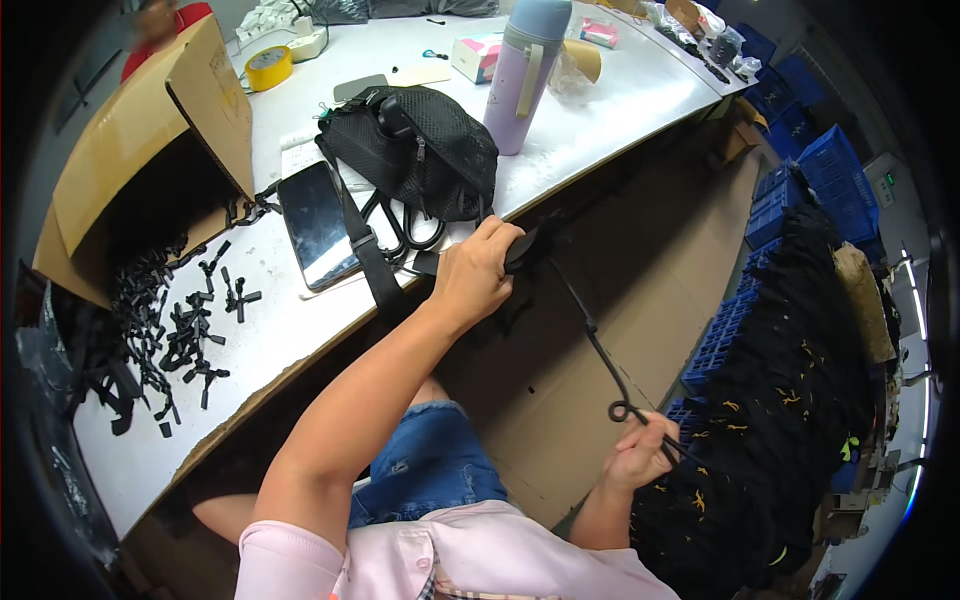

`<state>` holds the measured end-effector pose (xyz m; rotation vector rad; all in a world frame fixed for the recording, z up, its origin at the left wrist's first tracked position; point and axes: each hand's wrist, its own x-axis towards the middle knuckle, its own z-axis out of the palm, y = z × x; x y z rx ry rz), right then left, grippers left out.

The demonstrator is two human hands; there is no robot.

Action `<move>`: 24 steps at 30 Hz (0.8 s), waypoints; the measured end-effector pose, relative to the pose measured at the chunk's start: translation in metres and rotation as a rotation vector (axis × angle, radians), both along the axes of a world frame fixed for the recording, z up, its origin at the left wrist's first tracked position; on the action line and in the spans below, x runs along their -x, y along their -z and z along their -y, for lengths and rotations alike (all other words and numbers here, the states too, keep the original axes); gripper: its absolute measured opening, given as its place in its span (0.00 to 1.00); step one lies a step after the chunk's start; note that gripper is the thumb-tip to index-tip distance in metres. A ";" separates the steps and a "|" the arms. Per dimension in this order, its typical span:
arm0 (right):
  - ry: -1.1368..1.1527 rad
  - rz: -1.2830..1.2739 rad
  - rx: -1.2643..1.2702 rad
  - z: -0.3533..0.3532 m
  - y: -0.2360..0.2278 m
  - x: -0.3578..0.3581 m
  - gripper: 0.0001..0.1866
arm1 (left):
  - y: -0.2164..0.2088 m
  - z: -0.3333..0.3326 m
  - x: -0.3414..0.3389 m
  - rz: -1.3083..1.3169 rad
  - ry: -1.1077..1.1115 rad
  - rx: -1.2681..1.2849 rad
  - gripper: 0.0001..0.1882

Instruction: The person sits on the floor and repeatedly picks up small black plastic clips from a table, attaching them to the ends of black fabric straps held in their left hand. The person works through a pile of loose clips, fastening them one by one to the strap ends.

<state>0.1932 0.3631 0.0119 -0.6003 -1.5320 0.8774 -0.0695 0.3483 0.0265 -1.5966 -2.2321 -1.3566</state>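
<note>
My left hand (475,270) is closed round a dark flat piece, perhaps a strap, at the table edge; its full shape is hidden by the fingers and shadow. From there a black cord (598,345) slants down to the right, with a small loop near its lower end. Just past that loop, my right hand (640,455) pinches the cord. Close to my left hand lie a black mesh bag (415,150) with a hanging strap, black-handled scissors (402,228) and a phone (318,225) with a dark screen.
A pile of small black plastic parts (165,320) spills from a tipped cardboard box (130,150) on the white table (265,330). A lilac bottle (525,80) and yellow tape roll (268,69) stand further back. Blue crates (715,345) and heaped black items (770,430) line the right. Another person (160,35) is at upper left.
</note>
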 end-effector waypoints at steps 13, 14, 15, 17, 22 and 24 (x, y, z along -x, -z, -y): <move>-0.255 0.192 0.151 0.069 0.068 0.063 0.31 | -0.054 0.124 -0.034 0.364 0.150 -0.065 0.18; -0.277 0.240 0.297 0.078 0.077 0.053 0.30 | -0.055 0.146 -0.037 0.339 0.109 -0.148 0.13; -0.287 0.284 0.443 0.085 0.086 0.044 0.30 | -0.066 0.169 -0.040 0.456 0.047 -0.089 0.10; -0.566 0.855 0.434 0.086 0.094 0.029 0.30 | -0.045 0.214 -0.045 0.580 -0.132 -0.271 0.11; -0.953 0.610 -0.257 0.127 0.066 0.085 0.30 | -0.022 0.269 -0.036 0.976 -0.360 -0.498 0.14; -1.045 0.461 -0.341 0.152 0.030 0.133 0.40 | -0.011 0.286 -0.035 0.999 -0.365 -0.556 0.15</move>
